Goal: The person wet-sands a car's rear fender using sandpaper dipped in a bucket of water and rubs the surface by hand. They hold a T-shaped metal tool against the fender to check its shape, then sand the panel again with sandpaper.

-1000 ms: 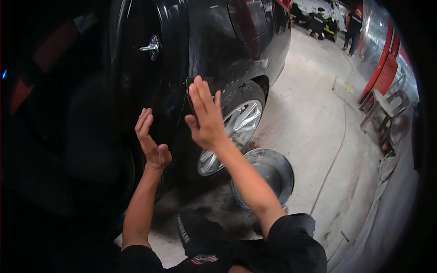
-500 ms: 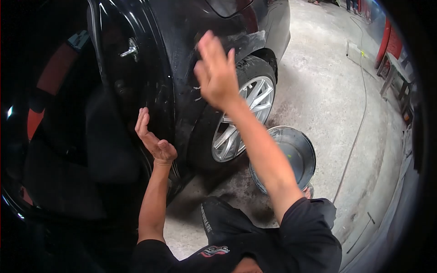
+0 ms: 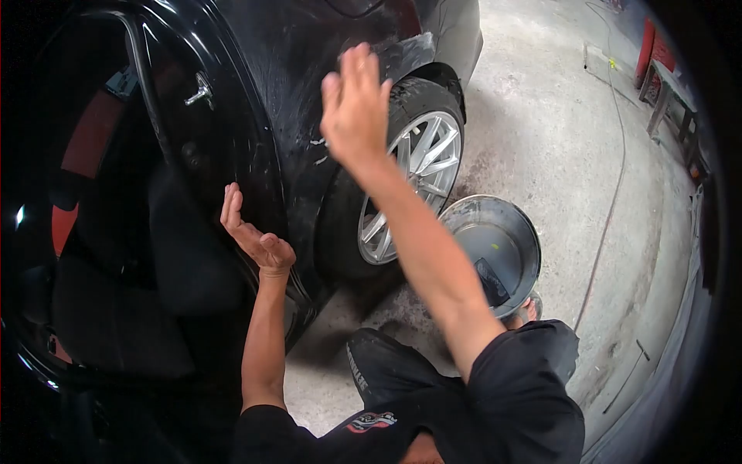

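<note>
A black car body panel (image 3: 309,85) stands in front of me, with whitish scuffs and a greyish patch above the wheel arch. My right hand (image 3: 355,108) is against or just over this panel, its fingers stretched out, slightly blurred; whether anything lies beneath the palm is hidden. Beside the door opening, my left hand (image 3: 256,236) is raised with fingers extended and nothing visible in it. A metal door striker (image 3: 200,91) sits on the jamb above that hand. Right of my right forearm is the silver-spoked wheel (image 3: 433,155) with its black tyre (image 3: 417,97).
A round dark tub (image 3: 502,232) with a dark block-like item (image 3: 491,283) inside stands by my foot (image 3: 529,309). A thin hose or cord (image 3: 621,170) runs along the concrete floor. At the right are a small bench (image 3: 668,97) and a red object (image 3: 653,54).
My right hand has shifted a little left across the panel, with its fingers now pointing more upward. The view has moved slightly, showing more of the tub. My left hand stays by the door opening.
</note>
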A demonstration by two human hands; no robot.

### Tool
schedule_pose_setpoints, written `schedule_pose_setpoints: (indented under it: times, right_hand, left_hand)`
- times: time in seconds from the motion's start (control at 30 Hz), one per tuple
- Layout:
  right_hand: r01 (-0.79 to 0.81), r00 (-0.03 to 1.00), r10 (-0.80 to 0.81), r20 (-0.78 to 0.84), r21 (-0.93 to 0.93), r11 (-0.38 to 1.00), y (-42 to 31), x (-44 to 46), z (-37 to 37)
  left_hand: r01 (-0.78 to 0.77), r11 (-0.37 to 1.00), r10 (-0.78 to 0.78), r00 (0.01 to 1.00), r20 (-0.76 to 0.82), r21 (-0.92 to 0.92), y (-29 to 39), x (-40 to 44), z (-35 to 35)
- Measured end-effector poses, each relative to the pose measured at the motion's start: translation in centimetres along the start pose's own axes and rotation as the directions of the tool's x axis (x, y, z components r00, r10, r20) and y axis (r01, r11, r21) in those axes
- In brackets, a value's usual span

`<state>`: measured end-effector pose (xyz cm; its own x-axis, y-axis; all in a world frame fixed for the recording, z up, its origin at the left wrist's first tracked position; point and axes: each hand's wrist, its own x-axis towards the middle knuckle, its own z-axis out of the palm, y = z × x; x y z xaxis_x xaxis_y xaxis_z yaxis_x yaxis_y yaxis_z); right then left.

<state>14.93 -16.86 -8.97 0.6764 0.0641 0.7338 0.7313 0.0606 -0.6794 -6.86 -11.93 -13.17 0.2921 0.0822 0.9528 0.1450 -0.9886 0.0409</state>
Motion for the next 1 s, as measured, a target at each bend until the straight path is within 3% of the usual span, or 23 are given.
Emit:
schedule_pose_setpoints:
  times: [0.03,0.1,0.17,0.23,0.3,0.37,0.43,0.5,0.53,0.57,0.63,0.7,0.77,0.83,0.9,0.93,1.0]
  right_hand:
    - [0.09,0.99,-0.085,0.116,-0.043,0.995,-1.8,-2.1,-1.1]
    - [0.127,0.962,-0.169,0.214,0.194,0.973,-3.5,-7.5,-2.3]
    - [0.369,0.912,-0.348,0.215,-0.063,0.927,0.0,-5.3,-2.8]
    - [0.291,0.951,-0.278,0.136,-0.087,0.953,3.5,0.0,-1.9]
    - [0.056,0.995,-0.049,0.084,-0.078,0.995,5.5,3.6,-0.9]
    - [-0.023,0.999,0.024,0.032,-0.025,0.999,2.2,1.8,-0.6]
    - [0.18,0.972,-0.162,0.17,-0.098,0.979,-1.9,-3.7,-2.3]
    - [0.241,0.934,-0.273,0.23,0.158,0.958,-2.3,-9.0,-2.5]
    - [0.386,0.884,-0.367,0.29,-0.005,0.923,-0.7,-7.5,-3.7]
    - [0.397,0.888,-0.374,0.265,-0.036,0.917,1.1,-5.4,-3.6]
    - [0.256,0.959,-0.24,0.15,-0.104,0.961,5.0,0.8,-2.1]
    - [0.012,0.997,-0.004,0.076,-0.106,0.994,7.2,4.8,-0.6]
    - [-0.108,0.994,0.109,0.017,-0.073,0.991,4.4,3.6,0.4]
    - [0.06,0.988,-0.047,0.147,-0.081,0.995,0.2,-0.2,-1.6]
    - [0.225,0.952,-0.255,0.168,0.182,0.957,0.3,-3.5,-1.7]
    - [0.357,0.911,-0.354,0.213,0.022,0.934,2.2,-2.1,-2.4]
    - [0.216,0.962,-0.205,0.181,-0.041,0.976,5.9,2.5,-2.1]
  left_hand:
    - [-0.011,1.0,0.011,1.0,0.001,0.011,-0.1,0.2,0.1]
    - [-0.012,0.999,0.012,1.0,0.009,0.031,0.2,0.6,0.1]
    - [-0.014,0.999,0.013,0.999,0.029,0.035,0.3,0.2,-0.3]
    - [-0.031,0.999,0.031,0.999,0.019,0.019,-0.1,0.3,0.1]
    - [-0.025,0.999,0.024,0.999,0.023,0.022,-0.1,0.1,0.1]
    - [-0.022,0.999,0.022,1.0,0.017,0.032,0.3,0.3,0.1]
    - [-0.025,0.999,0.024,0.999,0.027,0.045,0.3,0.4,0.0]
    - [-0.041,0.997,0.04,0.999,0.029,0.057,0.3,0.6,0.2]
    - [-0.048,0.997,0.045,0.998,0.048,0.061,0.3,0.4,-0.1]
    - [-0.042,0.998,0.04,0.998,0.049,0.048,0.2,0.2,-0.2]
    - [-0.029,0.999,0.028,0.999,0.026,0.017,0.0,0.1,0.2]
    - [-0.019,1.0,0.019,1.0,0.015,0.012,0.1,0.1,0.2]
    - [-0.026,1.0,0.026,1.0,-0.003,0.014,0.5,0.3,0.3]
    - [-0.033,0.999,0.033,0.999,0.009,0.023,0.9,0.4,0.0]
    - [-0.037,0.999,0.036,0.999,0.019,0.04,0.8,0.5,0.2]
    - [-0.033,0.998,0.031,0.999,0.04,0.054,0.8,0.3,-0.1]
    - [-0.035,0.998,0.033,0.999,0.04,0.05,0.4,0.4,0.6]
